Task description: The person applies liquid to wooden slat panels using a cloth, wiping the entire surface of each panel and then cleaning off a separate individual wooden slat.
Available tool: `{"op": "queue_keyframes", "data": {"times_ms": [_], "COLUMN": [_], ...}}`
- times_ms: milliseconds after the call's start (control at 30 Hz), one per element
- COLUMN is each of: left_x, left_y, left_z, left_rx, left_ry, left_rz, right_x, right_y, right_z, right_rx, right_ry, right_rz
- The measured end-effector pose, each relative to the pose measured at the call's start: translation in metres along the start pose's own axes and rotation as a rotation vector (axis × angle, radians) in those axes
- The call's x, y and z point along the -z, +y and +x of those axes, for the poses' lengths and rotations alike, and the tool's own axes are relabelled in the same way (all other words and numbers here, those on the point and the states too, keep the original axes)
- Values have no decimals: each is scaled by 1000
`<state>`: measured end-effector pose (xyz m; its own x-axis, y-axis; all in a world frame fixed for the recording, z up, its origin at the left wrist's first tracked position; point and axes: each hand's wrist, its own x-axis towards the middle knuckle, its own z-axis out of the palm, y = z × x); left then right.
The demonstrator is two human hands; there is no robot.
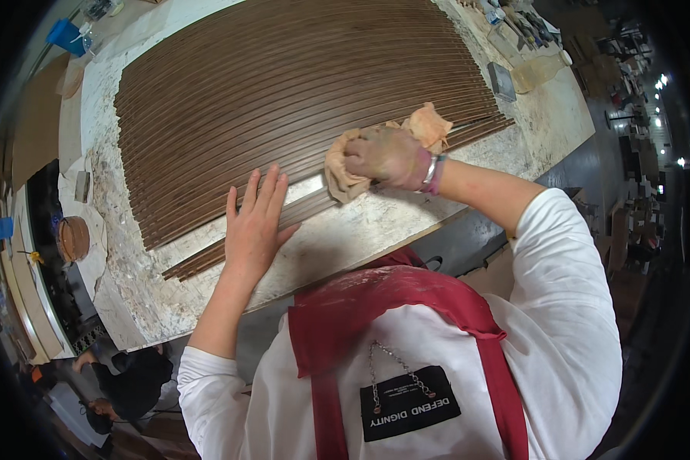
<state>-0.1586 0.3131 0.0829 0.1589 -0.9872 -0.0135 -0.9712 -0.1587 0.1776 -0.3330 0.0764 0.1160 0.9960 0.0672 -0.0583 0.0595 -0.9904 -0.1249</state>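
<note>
Many long dark brown wooden strips (284, 92) lie side by side on a stained white worktable (360, 230). My left hand (253, 226) rests flat with fingers spread on the nearest strips, close to the table's front edge. My right hand (387, 157) grips a crumpled tan cloth (429, 126) and presses it onto the strips just right of my left hand. A bracelet sits on my right wrist.
A round brown lid or can (74, 238) sits at the table's left end. Tools and a grey block (502, 80) lie at the far right. A blue container (65, 34) stands at the far left corner. Another person (130, 383) crouches at the lower left.
</note>
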Motion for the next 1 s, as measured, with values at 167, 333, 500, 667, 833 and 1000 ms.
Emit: {"op": "queue_keyframes", "data": {"times_ms": [167,333,500,667,833,1000], "left_x": [-3,-4,-3,-4,-1,1], "left_y": [-3,-3,-5,-2,1,1], "left_z": [-2,-4,-4,-4,-1,-3], "left_rx": [-21,-21,-38,-37,13,7], "left_ry": [43,78,80,78,-1,16], "left_rz": [2,-15,-37,-37,-23,68], "right_x": [14,22,-13,-2,-16,-19], "right_y": [64,15,20,23,-31,50], "right_z": [-74,-32,-25,-47,13,-79], "right_rx": [-168,-537,-50,-231,-144,-429], "right_ry": [-52,114,270,118,245,454], "right_rz": [-125,656,30,-84,6,755]}}
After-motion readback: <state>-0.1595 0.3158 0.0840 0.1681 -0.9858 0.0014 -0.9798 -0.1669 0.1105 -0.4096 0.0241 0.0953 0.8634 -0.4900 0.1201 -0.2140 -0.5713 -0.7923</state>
